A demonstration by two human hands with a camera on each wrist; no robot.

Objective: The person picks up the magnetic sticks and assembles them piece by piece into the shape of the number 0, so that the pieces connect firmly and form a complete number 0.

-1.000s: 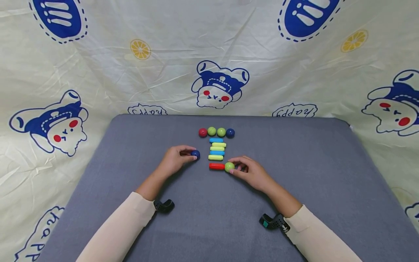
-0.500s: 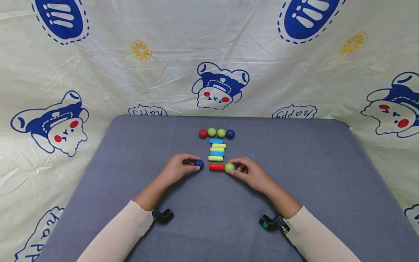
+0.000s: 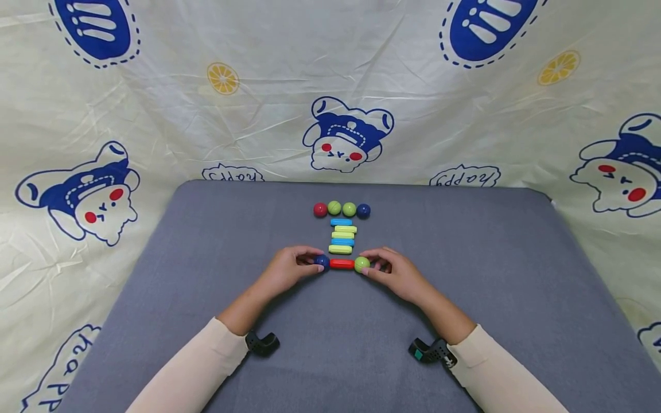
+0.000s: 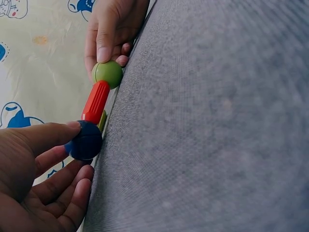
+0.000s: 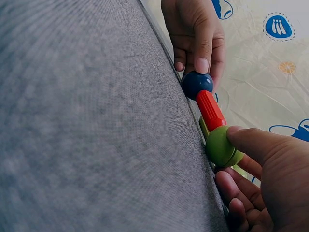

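Between thumb and fingers, my left hand [image 3: 289, 268] pinches a dark blue ball [image 3: 322, 263]. My right hand [image 3: 396, 272] pinches a green ball [image 3: 362, 264] the same way. A red ridged rod [image 3: 342, 264] lies level between them, one ball at each end. In the left wrist view the blue ball [image 4: 86, 141] meets the near end of the red rod [image 4: 96, 101], and the green ball [image 4: 107, 74] sits at the far end. The right wrist view shows the green ball [image 5: 223, 146] up close, with a seam around it.
Just beyond the red rod, several short yellow and blue rods [image 3: 343, 235] lie stacked in a column on the grey table [image 3: 465, 246]. Farther back stands a row of balls: a red ball [image 3: 320, 210], two green ones and a blue ball [image 3: 364, 211]. A printed cloth [image 3: 268, 86] hangs behind.
My left hand has come toward me and to the right with the blue ball, which now meets the red rod's left end. My right hand and the green ball have stayed in place.
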